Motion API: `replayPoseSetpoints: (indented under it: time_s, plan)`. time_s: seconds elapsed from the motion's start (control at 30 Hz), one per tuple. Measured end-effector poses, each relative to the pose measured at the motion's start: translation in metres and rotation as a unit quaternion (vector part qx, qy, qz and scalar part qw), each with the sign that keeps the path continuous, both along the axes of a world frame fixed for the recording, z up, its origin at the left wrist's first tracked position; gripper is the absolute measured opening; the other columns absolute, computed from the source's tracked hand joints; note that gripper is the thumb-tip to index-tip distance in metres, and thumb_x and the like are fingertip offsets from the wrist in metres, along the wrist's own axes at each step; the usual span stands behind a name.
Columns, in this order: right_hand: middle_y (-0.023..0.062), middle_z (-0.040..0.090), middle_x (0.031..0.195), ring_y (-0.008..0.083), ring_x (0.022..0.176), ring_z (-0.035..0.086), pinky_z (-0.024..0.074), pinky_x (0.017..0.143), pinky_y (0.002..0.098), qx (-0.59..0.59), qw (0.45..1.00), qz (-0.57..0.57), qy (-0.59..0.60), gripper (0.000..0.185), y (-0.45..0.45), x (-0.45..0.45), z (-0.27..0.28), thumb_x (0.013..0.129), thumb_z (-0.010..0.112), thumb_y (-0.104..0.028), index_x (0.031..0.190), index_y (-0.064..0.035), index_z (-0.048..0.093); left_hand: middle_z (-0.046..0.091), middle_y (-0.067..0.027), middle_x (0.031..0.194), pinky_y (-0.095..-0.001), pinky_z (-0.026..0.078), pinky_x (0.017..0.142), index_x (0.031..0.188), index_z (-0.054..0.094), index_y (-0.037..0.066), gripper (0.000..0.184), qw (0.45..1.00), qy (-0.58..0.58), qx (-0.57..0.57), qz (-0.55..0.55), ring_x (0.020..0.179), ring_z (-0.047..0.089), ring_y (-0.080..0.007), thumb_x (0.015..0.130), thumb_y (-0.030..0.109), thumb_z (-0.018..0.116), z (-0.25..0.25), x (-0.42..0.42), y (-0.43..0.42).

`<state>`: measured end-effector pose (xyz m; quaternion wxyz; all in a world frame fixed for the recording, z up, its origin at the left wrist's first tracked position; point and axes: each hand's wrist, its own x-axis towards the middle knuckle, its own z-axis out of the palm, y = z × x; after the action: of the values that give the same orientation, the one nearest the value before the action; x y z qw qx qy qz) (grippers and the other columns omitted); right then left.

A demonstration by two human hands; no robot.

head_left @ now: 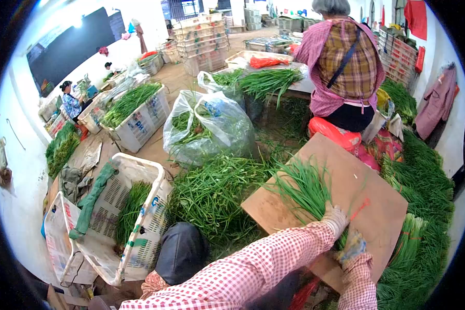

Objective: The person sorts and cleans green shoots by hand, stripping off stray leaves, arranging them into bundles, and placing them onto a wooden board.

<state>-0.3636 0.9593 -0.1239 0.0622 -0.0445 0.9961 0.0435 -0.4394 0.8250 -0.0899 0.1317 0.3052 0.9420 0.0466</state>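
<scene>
A bunch of long green stalks point(307, 187) lies on a brown board point(380, 206) in front of me, its leafy ends pointing up and left. My left hand point(336, 218), in a pale glove, is closed round the lower part of this bunch. Just below it, near the board's lower edge, my right hand point(353, 247) wears a grey-blue and yellowish covering and is by the stalk ends; its fingers are too blurred to make out. A red tie point(360, 208) lies on the board right of my left hand.
A white crate point(157, 199) holding some greens stands at the left, beside a loose green heap point(217, 194). Behind are a plastic bag point(225, 126) of greens and a seated person point(343, 67). Bundled stalks point(423, 227) line the right. Other people sit far left.
</scene>
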Motion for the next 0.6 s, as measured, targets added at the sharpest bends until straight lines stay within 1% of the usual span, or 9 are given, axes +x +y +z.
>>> replayPoseSetpoints:
  time_s: [0.13, 0.23, 0.3, 0.37, 0.4, 0.43, 0.5, 0.57, 0.6]
  plan:
    - [0.0218, 0.047, 0.127, 0.0368, 0.117, 0.047, 0.0389, 0.099, 0.0417, -0.042, 0.999, -0.012, 0.008, 0.100, 0.012, 0.009, -0.025, 0.057, 0.078, -0.036, 0.137, 0.0002, 0.029, 0.054, -0.0106, 0.122, -0.0582, 0.025, 0.102, 0.126, 0.051, 0.013, 0.046, 0.999, 0.018, 0.035, -0.005, 0.117, 0.048, -0.0283, 0.080, 0.014, 0.058, -0.015, 0.003, -0.001]
    - [0.0212, 0.049, 0.124, 0.0360, 0.115, 0.048, 0.0391, 0.098, 0.0419, -0.077, 0.997, -0.021, 0.010, 0.093, 0.009, 0.006, -0.018, 0.061, 0.075, -0.028, 0.137, -0.0006, 0.030, 0.053, -0.0113, 0.120, -0.0567, 0.023, 0.104, 0.124, 0.050, 0.012, 0.052, 0.998, 0.011, 0.060, -0.013, 0.119, 0.046, -0.0292, 0.074, 0.014, 0.063, -0.004, -0.002, -0.016]
    - [0.0223, 0.050, 0.122, 0.0384, 0.111, 0.049, 0.0383, 0.098, 0.0433, -0.115, 0.993, -0.023, 0.006, 0.087, 0.005, 0.007, -0.001, 0.065, 0.074, -0.031, 0.136, 0.0001, 0.033, 0.052, -0.0105, 0.121, -0.0566, 0.023, 0.104, 0.121, 0.050, 0.010, 0.056, 0.991, 0.008, 0.085, -0.099, 0.121, 0.043, -0.0294, 0.068, 0.016, 0.067, 0.015, 0.000, -0.039]
    - [0.0233, 0.049, 0.122, 0.0395, 0.111, 0.048, 0.0378, 0.098, 0.0441, -0.137, 0.987, -0.037, 0.079, 0.081, 0.004, 0.005, -0.001, 0.067, 0.073, -0.030, 0.134, -0.0008, 0.036, 0.051, -0.0099, 0.121, -0.0564, 0.026, 0.103, 0.116, 0.051, 0.009, 0.056, 0.987, 0.065, 0.123, -0.080, 0.122, 0.043, -0.0297, 0.063, 0.018, 0.069, 0.013, 0.015, -0.066]
    - [0.0235, 0.050, 0.120, 0.0404, 0.109, 0.049, 0.0376, 0.098, 0.0453, -0.123, 0.982, 0.003, 0.140, 0.074, 0.010, 0.003, -0.007, 0.071, 0.071, -0.030, 0.132, -0.0016, 0.039, 0.050, -0.0100, 0.122, -0.0565, 0.028, 0.102, 0.116, 0.052, 0.009, 0.057, 0.954, 0.181, 0.219, -0.100, 0.122, 0.042, -0.0305, 0.062, 0.018, 0.069, -0.003, 0.024, -0.080]
    - [0.0235, 0.050, 0.120, 0.0404, 0.109, 0.049, 0.0376, 0.098, 0.0453, -0.122, 0.983, 0.020, 0.133, 0.074, 0.017, 0.002, -0.020, 0.071, 0.071, -0.030, 0.132, -0.0016, 0.039, 0.049, -0.0101, 0.123, -0.0566, 0.030, 0.101, 0.115, 0.052, 0.009, 0.058, 0.898, 0.293, 0.309, -0.113, 0.123, 0.041, -0.0314, 0.061, 0.019, 0.069, 0.002, 0.040, -0.100]
    - [0.0244, 0.051, 0.118, 0.0420, 0.109, 0.048, 0.0371, 0.099, 0.0465, -0.056, 0.972, 0.036, 0.223, 0.070, 0.026, 0.000, -0.043, 0.074, 0.068, -0.033, 0.130, -0.0004, 0.041, 0.050, -0.0121, 0.124, -0.0523, 0.033, 0.100, 0.116, 0.053, 0.008, 0.054, 0.924, 0.180, 0.314, -0.127, 0.121, 0.043, -0.0328, 0.064, 0.017, 0.066, 0.031, 0.088, -0.167]
    - [0.0244, 0.049, 0.122, 0.0405, 0.113, 0.047, 0.0369, 0.100, 0.0440, -0.010, 0.979, 0.056, 0.198, 0.071, 0.028, 0.000, -0.040, 0.077, 0.066, -0.036, 0.132, 0.0009, 0.039, 0.052, -0.0147, 0.122, -0.0477, 0.040, 0.095, 0.116, 0.054, 0.006, 0.051, 0.917, 0.086, 0.381, -0.083, 0.114, 0.049, -0.0343, 0.067, 0.014, 0.064, 0.025, 0.142, -0.233]
    - [0.0231, 0.050, 0.122, 0.0390, 0.113, 0.048, 0.0375, 0.099, 0.0429, -0.005, 0.981, 0.060, 0.182, 0.069, 0.028, -0.004, -0.036, 0.078, 0.065, -0.034, 0.132, 0.0006, 0.040, 0.054, -0.0156, 0.120, -0.0462, 0.043, 0.091, 0.114, 0.055, 0.006, 0.048, 0.910, 0.085, 0.402, -0.055, 0.110, 0.052, -0.0346, 0.068, 0.012, 0.064, 0.026, 0.172, -0.268]
